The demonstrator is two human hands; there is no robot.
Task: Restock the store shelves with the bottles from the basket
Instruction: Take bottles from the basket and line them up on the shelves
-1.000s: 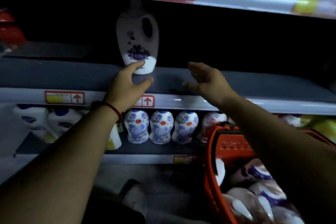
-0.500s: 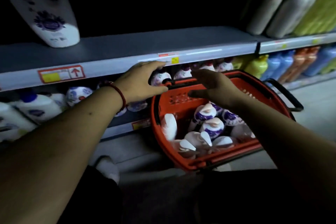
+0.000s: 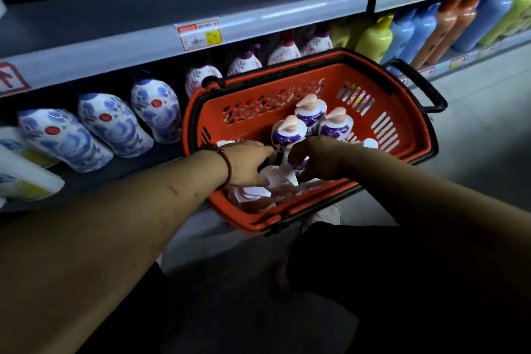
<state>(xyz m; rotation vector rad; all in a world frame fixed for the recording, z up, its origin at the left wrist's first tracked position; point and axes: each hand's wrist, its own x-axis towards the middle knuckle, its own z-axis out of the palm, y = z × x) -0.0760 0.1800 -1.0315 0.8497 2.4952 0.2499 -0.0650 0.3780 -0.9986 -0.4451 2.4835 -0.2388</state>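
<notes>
Pretty dim in here, but you can make out the red basket (image 3: 273, 89) sitting tilted right in front of the lower shelf (image 3: 94, 178), black handle (image 3: 425, 86) flopped out on the far side. Both arms are reaching down into it.

Three pump bottles (image 3: 310, 115) stand upright in a little cluster in the middle of the basket, white with purple labels and pinkish pump tops. More of the same kind lie on their sides at the near end, kinda piled up (image 3: 253, 198).

The left hand (image 3: 247, 164), with a red bracelet (image 3: 227, 167) on the wrist, is down in the basket with its fingers (image 3: 267, 149) mostly straight, resting against a lying bottle (image 3: 280, 178). It isn't wrapped around it as far as I can see. The right hand (image 3: 319, 156) is just beside it, and those fingers (image 3: 296, 156) are curled down over the purple-label end of that same bottle. How firm that hold is, can't really tell, the hand covers most of it.

On the lower shelf to the left there's a row of blue-and-white bottles (image 3: 115, 123) with red dots. Behind the basket are more white ones with purple caps (image 3: 244, 62). The upper shelf (image 3: 201, 0) has a red and yellow price tag (image 3: 198, 34) on its front edge. Off to the right there are yellow (image 3: 376, 37), blue (image 3: 408, 34) and orange bottles (image 3: 448, 26) lined up.
</notes>
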